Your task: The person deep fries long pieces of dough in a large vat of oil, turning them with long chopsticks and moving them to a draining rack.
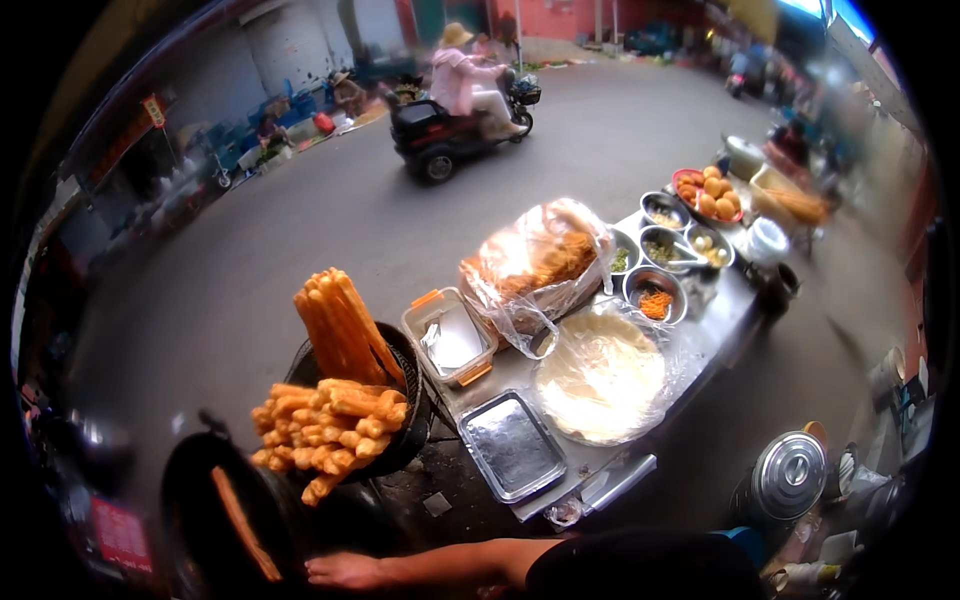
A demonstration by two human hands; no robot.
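Observation:
My right hand (345,571) reaches left along the lower edge, from a black sleeve, to the near rim of a dark wok (180,490). Its fingers look curled closed; what they hold, if anything, is lost in the dark. One long golden fried dough stick (243,522) lies in the wok, just left of the hand. Beyond the hand a black wire basket (408,440) holds piled fried dough sticks (325,425), with longer ones (342,325) standing upright behind. My left hand is out of view.
On the metal table (715,310) are an empty tray (511,447), a plastic box (470,372), bagged fried food (540,260), a plastic-covered round of dough (600,375), bowls of toppings (655,300) and eggs (718,195). A lidded pot (788,477) stands right. A scooter rider (465,85) is on the street.

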